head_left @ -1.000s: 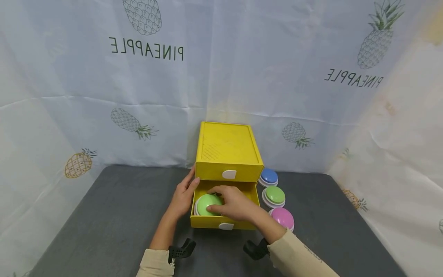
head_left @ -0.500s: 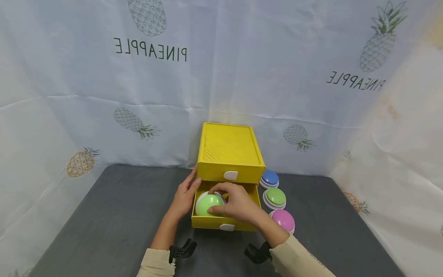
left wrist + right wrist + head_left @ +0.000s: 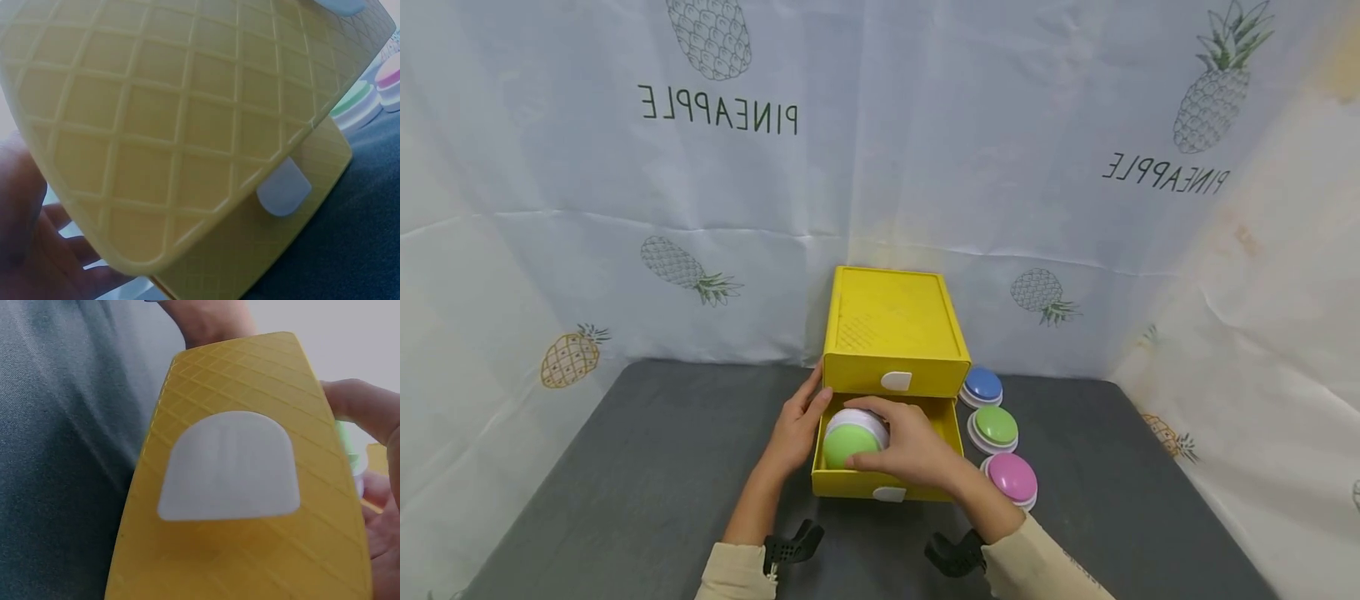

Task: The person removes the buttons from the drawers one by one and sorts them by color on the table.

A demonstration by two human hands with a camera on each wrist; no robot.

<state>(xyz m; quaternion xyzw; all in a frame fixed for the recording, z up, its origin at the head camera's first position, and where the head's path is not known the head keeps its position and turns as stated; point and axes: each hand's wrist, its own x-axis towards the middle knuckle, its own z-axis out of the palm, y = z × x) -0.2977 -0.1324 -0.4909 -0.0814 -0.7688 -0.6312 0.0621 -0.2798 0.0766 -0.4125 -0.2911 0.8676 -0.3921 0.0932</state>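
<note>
A green domed push button [image 3: 850,450] with a white base is tilted inside the pulled-out lower drawer [image 3: 850,483] of a yellow two-drawer box [image 3: 898,312]. My right hand [image 3: 913,446] grips it, thumb on the near side and fingers over the far side. Its white base shows at the top. In the right wrist view, the drawer front [image 3: 250,550] hides most of the button. My left hand [image 3: 793,429] rests against the box's left side with its fingers extended; in the left wrist view, the hand [image 3: 56,262] is partly hidden behind the box.
Right of the box stand a blue button [image 3: 983,383], another green button [image 3: 996,425] and a pink button [image 3: 1012,477], each on a white base. The upper drawer [image 3: 857,373] is closed. A pineapple-print curtain [image 3: 880,167] hangs behind the dark table [image 3: 685,467].
The green button in the drawer has been tipped by my right hand, so its white base now shows at the top and its dome leans toward me. My left hand has stayed on the box.
</note>
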